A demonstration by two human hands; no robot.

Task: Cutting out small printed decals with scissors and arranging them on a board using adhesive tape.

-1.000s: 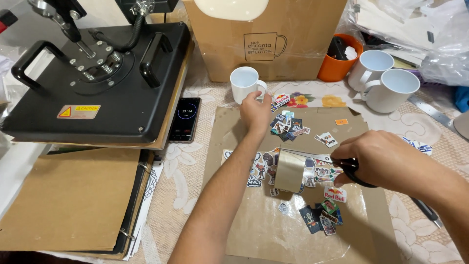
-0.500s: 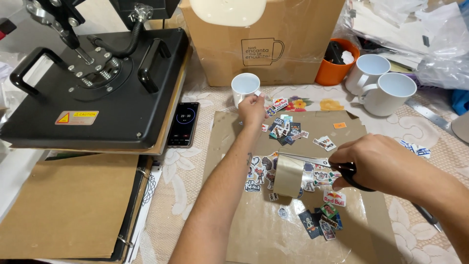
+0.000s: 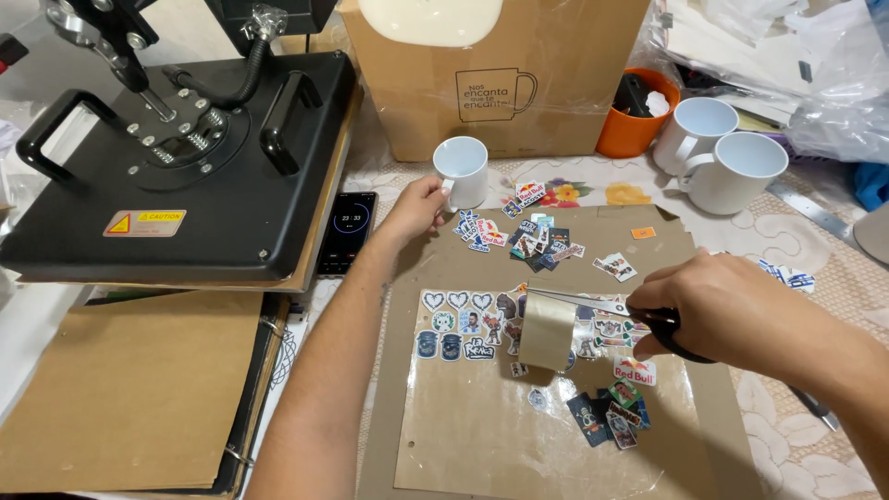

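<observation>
From the head camera, the left hand (image 3: 419, 206) has its fingers wrapped around the handle side of a white mug (image 3: 462, 171) that stands at the far edge of the brown board (image 3: 463, 435). The right hand (image 3: 732, 310) grips black scissors (image 3: 602, 310), fingers closed in the loops, with a roll of tape (image 3: 546, 331) hanging on the blades above the stickers (image 3: 528, 243). Keeping the blades level should stop the roll sliding off; a firm handle grip keeps the mug upright.

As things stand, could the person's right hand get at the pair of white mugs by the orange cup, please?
Probably not freely: the right hand is occupied with scissors carrying a tape roll. The path over the cardboard sheet to the two white mugs looks open otherwise.
</observation>
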